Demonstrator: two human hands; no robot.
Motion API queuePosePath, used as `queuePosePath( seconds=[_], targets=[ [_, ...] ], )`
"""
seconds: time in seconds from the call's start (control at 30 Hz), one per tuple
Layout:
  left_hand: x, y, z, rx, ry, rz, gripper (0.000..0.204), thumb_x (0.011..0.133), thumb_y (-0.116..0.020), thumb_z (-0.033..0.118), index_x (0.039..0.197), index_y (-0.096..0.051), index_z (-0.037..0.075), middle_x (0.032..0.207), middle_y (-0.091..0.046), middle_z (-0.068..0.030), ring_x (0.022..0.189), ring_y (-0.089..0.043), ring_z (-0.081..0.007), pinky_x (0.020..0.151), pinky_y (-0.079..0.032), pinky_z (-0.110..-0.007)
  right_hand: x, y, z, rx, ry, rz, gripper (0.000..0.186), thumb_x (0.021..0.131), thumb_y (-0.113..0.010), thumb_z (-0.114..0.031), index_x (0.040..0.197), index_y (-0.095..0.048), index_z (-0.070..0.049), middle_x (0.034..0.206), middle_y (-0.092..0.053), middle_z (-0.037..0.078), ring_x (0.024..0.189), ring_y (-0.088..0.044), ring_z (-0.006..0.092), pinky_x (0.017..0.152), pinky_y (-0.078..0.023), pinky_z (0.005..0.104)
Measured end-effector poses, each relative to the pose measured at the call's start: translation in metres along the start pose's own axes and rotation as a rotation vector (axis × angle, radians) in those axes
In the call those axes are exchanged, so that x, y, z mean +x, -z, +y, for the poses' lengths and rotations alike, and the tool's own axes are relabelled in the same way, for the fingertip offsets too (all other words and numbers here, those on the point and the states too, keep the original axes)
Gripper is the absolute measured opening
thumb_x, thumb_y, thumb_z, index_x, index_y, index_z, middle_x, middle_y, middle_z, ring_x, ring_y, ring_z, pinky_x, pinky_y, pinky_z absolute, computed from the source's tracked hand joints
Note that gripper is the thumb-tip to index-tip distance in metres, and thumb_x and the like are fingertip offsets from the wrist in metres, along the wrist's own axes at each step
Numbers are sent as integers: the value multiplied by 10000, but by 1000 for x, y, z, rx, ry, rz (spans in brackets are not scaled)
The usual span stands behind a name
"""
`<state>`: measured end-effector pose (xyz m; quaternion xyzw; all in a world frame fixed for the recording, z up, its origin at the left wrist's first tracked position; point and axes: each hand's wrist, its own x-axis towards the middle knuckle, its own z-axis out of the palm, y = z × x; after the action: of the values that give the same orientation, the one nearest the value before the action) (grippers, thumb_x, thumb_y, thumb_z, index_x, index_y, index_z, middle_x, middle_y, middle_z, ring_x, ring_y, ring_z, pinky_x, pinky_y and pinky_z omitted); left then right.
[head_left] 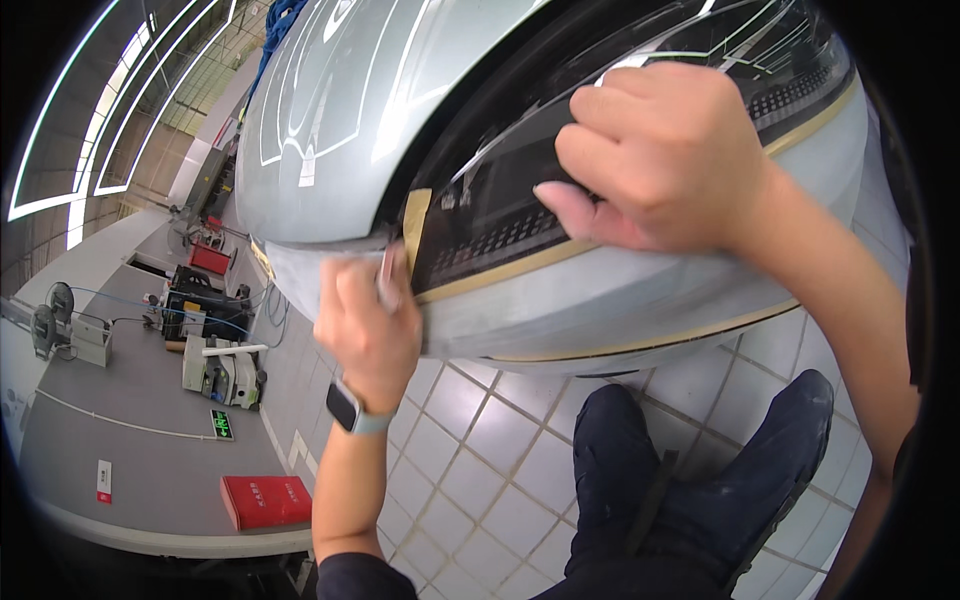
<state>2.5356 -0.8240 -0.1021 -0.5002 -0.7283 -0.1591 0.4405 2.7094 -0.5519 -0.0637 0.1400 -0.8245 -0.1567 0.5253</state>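
We see a grey car body (330, 110) with a dark window glass (520, 200) edged in tan masking tape (416, 222), filling the upper view. Our right hand (665, 160) presses curled on the glass; our left hand (368, 325), wearing a wristwatch (350, 410), pinches a small metal tool (388, 275) at the taped corner. Hands apart. Tiled floor (480, 460) below, red box (265, 500) left.
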Motion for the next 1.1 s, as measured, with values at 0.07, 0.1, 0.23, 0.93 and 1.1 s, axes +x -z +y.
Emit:
queuePosePath(
  seconds=[0.07, 0.1, 0.23, 0.93, 1.1],
  targets=[
    [2, 1, 1, -44, -21, 49, 252, 911, -793, -15, 941, -545, 20, 854, -583, -143, 674, -586, -350, 608, -490, -407, 1, -1, 1, 13, 1, 50, 358, 664, -834, -271, 677, -507, -127, 683, -464, 15, 581, -532, 194, 499, -419, 337],
    [2, 1, 1, -37, -64, 74, 254, 911, -792, -18, 939, -543, 19, 852, -581, -145, 677, -585, -352, 610, -488, -408, 0, -2, 1, 33, 7, 59, 356, 663, -837, -270, 680, -511, -128, 684, -466, 11, 581, -529, 195, 496, -414, 339],
    [-3, 5, -5, -33, -81, 24, 237, 905, -801, 15, 937, -566, 29, 841, -595, -136, 658, -603, -352, 569, -487, -414, -6, -6, 3, 45, -9, 23, 329, 666, -833, -257, 688, -533, -127, 698, -497, 10, 599, -553, 198, 505, -435, 346],
    [-15, 17, -12, -215, 61, 15, 229, 881, -813, -11, 922, -588, -2, 897, -547, -135, 772, -564, -314, 690, -485, -379, -4, -2, 4, 53, -10, -8, 312, 675, -833, -252, 689, -554, -115, 691, -523, 25, 602, -576, 215, 509, -455, 347],
    [-21, 14, -7, -122, 163, -39, 248, 896, -818, 11, 927, -572, 18, 883, -554, -143, 733, -562, -342, 676, -494, -397, -5, -3, 4, 24, -16, 49, 325, 733, -831, -293, 670, -553, -136, 665, -528, 1, 598, -587, 193, 504, -457, 348]
  ],
)
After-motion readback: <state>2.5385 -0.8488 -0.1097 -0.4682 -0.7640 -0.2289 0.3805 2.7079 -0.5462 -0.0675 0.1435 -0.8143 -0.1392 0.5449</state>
